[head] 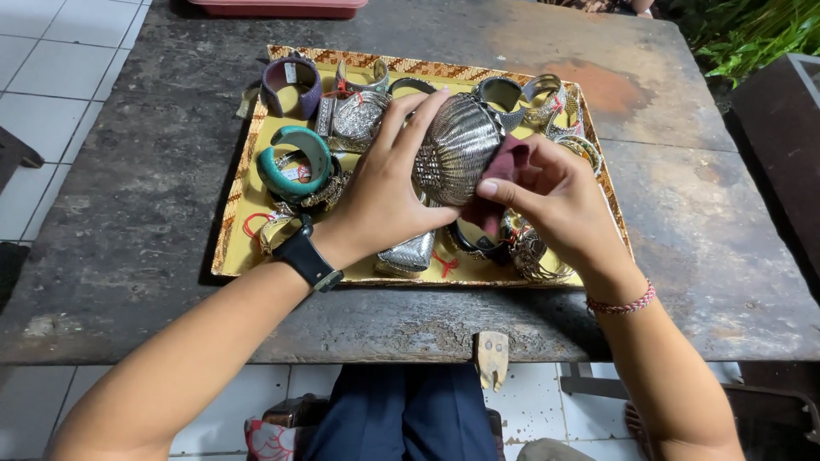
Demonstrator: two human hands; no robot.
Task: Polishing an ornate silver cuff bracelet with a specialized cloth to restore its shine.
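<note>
- Nearest to us, below the counter (128, 282) edge, we see dark blue trousers (401, 414) and, just right of them, a small pale wooden tag (493, 358) hanging at the counter's front edge.
- Our left hand (384, 201), with a black watch (307, 256) on the wrist, has its fingers (410, 119) spread fairly wide and curved around the left side of a wide silver wire cuff (457, 145), held above the tray.
- Our right hand (559, 201) has its fingers (504, 188) drawn narrow, pinching a dark maroon cloth (504, 166) against the right side of the cuff; a red and white braided band (622, 303) circles that wrist.
- Under both hands lies a yellow tray (248, 201) with a woven patterned rim, on the dark, worn counter.
- From left to right the tray holds a purple bangle (290, 85), a turquoise bangle (295, 162), and several silver cuffs (530, 98) toward the far right corner.
- We cannot make out the pieces lying beneath our hands; only parts of a silver piece (410, 253) and a wire bracelet (534, 256) show.
- A red container (278, 8) is cut off at the top edge.
- Green leaves (752, 34) show at top right.
</note>
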